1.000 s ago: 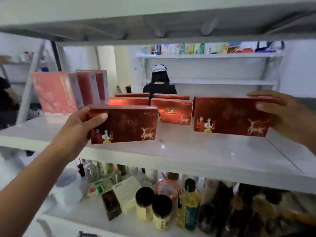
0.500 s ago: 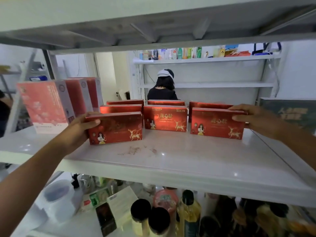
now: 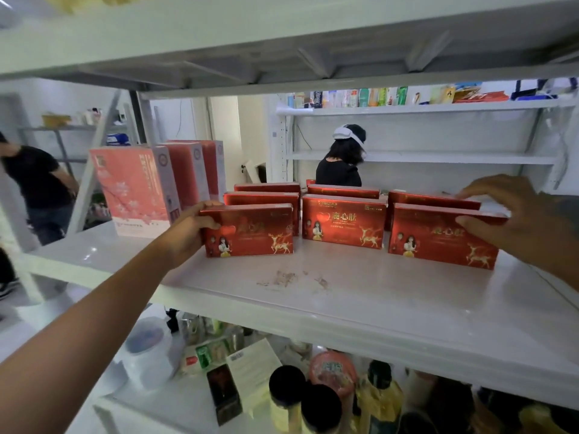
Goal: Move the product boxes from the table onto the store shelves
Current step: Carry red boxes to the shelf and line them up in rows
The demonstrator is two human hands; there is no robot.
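Note:
Several red product boxes with gold deer stand upright in three columns on the white shelf (image 3: pixel 360 296). My left hand (image 3: pixel 188 233) grips the left end of the front left red box (image 3: pixel 250 230), thumb on its face and fingers over its top. My right hand (image 3: pixel 513 220) holds the right end of the front right red box (image 3: pixel 438 236), thumb on its front and fingers spread over the top. The front middle red box (image 3: pixel 343 225) stands untouched between them. More red boxes line up behind each front one.
Tall pink boxes (image 3: pixel 138 189) stand at the shelf's left. The shelf below holds bottles (image 3: pixel 379 399), dark-lidded jars (image 3: pixel 319 408) and small cartons. A person in black (image 3: pixel 341 170) stands behind the shelving; another person (image 3: pixel 37 189) is at far left. A shelf deck hangs low overhead.
Both hands have set their red boxes down on the shelf in line with the middle column. The camera has moved closer and slightly right.

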